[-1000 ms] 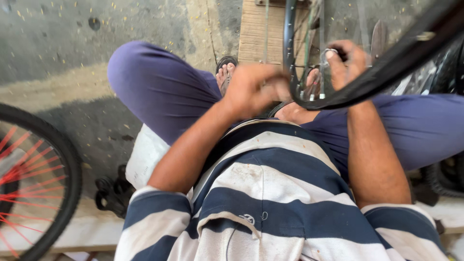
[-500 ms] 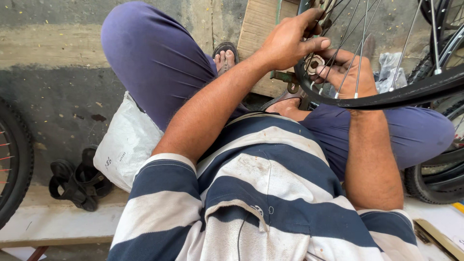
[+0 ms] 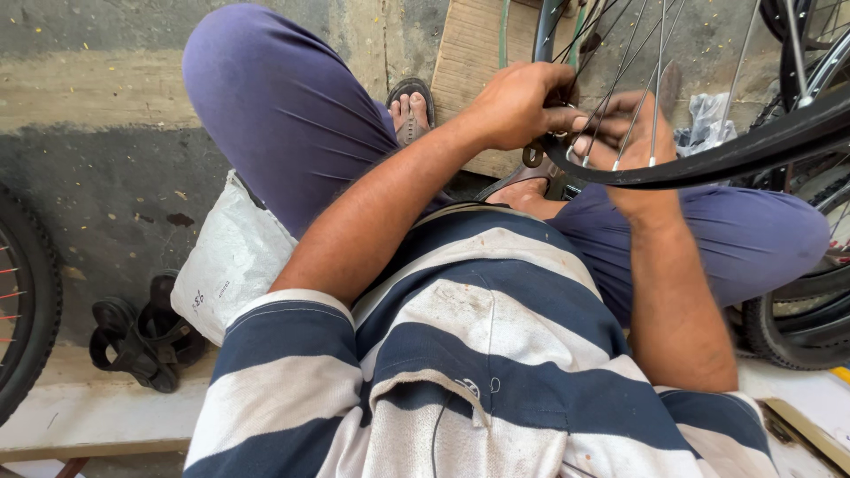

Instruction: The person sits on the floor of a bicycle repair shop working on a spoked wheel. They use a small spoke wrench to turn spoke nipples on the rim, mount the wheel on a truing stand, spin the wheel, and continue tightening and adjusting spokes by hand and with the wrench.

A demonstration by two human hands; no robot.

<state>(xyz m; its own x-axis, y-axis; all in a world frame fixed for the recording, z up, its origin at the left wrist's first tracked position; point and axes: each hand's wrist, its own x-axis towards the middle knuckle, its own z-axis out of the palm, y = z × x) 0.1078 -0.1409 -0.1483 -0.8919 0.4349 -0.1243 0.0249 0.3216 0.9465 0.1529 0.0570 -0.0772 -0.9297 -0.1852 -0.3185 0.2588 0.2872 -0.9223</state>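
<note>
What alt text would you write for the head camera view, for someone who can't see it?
A seated person's left hand and right hand work at the hub of a spoked bicycle wheel held over their lap. They wear a striped shirt and purple trousers; a white sack lies beside them.

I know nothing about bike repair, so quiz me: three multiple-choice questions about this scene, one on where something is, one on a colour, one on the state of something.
1. Where does the white sack lie?
A) on the person's lap B) on the ground beside the person's left leg C) on the wheel

2. What colour are the trousers?
A) purple-blue B) red C) green

3. How are the hands placed?
A) both resting on the knees B) one hand raised in the air C) both at the wheel's hub

Answers:
B, it lies next to the left leg.
A, both legs show purple-blue cloth.
C, the left hand and right hand meet among the spokes.
</note>
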